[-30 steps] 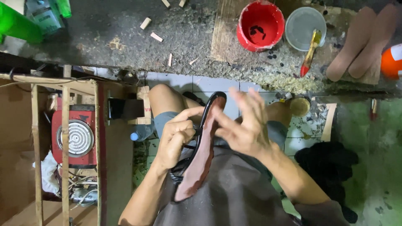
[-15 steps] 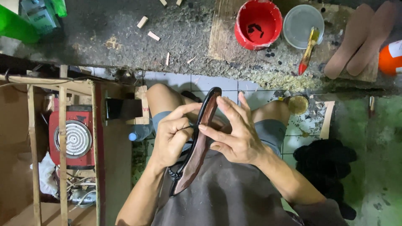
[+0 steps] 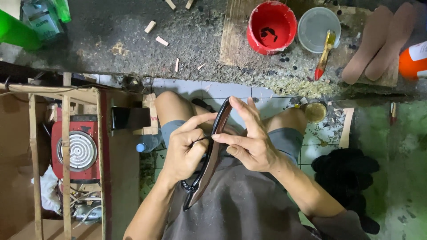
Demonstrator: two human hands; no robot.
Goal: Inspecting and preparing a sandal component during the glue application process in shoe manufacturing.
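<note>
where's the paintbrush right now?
Head view, upper right: the paintbrush lies across the rim of the grey tub, right of the red bucket.
</note>
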